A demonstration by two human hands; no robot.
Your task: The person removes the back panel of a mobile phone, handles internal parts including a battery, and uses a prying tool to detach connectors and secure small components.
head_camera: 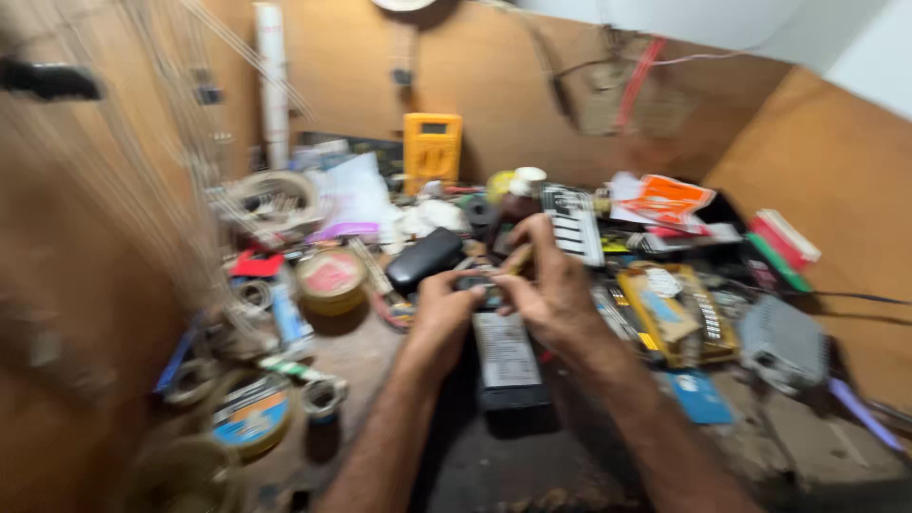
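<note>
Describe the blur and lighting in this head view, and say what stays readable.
Head view: motion blur smears the whole frame, worst at the left edge, where the hanging wires streak. The hands, left and right, and the black device under them are soft but recognisable. The yellow multimeter keeps its shape. Lighting is warm and dim, with dark shadow at the bottom of the frame; no strong glare.

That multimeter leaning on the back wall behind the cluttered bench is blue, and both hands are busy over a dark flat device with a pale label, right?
Not quite. The multimeter is yellow, not blue, as the head view shows. The rest holds: it leans against the back wall behind the cluttered bench, and the left hand and right hand are both over the dark flat device with a pale label.
</note>
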